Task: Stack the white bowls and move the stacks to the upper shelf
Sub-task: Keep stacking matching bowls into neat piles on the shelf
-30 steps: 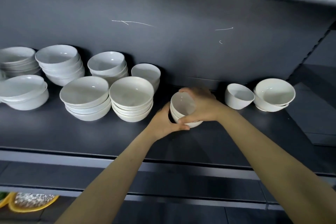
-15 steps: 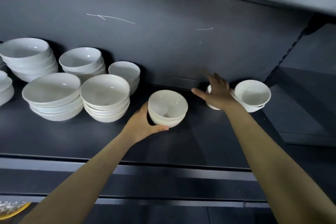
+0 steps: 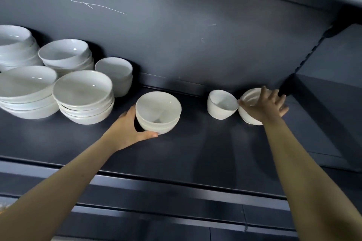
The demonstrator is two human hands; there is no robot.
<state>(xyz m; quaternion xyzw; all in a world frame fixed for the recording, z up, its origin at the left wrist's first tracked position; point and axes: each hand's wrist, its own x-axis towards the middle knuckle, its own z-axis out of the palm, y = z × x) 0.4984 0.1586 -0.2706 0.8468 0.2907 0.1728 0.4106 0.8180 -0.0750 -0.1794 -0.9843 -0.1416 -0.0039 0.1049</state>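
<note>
Stacked wide bowls (image 3: 82, 96) are sitting at the left of the dark shelf (image 3: 176, 152). At centre, the left hand (image 3: 127, 129) is cupping a small bowl stack (image 3: 158, 113), thumb curled along its front. A single bowl (image 3: 222, 104) is standing just right. The right hand (image 3: 264, 105), fingers spread wide, is lying over the far-right bowls (image 3: 248, 115).

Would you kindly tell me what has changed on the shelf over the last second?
The right hand let go of the small bowl stack and moved right, past the single bowl, onto the far-right bowls. The left hand kept holding the small bowl stack; the large bowl stacks stayed put.
</note>
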